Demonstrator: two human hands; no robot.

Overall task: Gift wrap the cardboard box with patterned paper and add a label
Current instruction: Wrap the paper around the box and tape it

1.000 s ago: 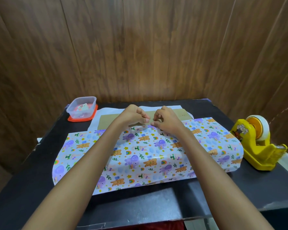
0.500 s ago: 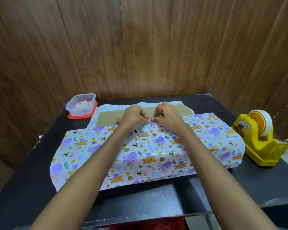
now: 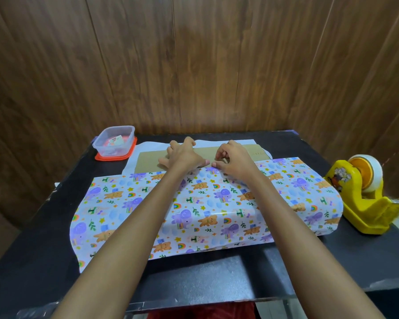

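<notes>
Cardboard of the box (image 3: 148, 160) shows bare beyond the far edge of the paper (image 3: 217, 203), which is folded over it from the near side. The box lies flat on the desk (image 3: 44, 226), long axis left to right, directly under both hands. The left hand (image 3: 182, 155) presses down across that edge, fingers spread. The right hand (image 3: 236, 161), just beside it, has curled fingers pinching at the edge; whether tape sits between them I cannot tell. The dispenser (image 3: 364, 196) stands nearer the right hand, probably the one to reach for it.
</notes>
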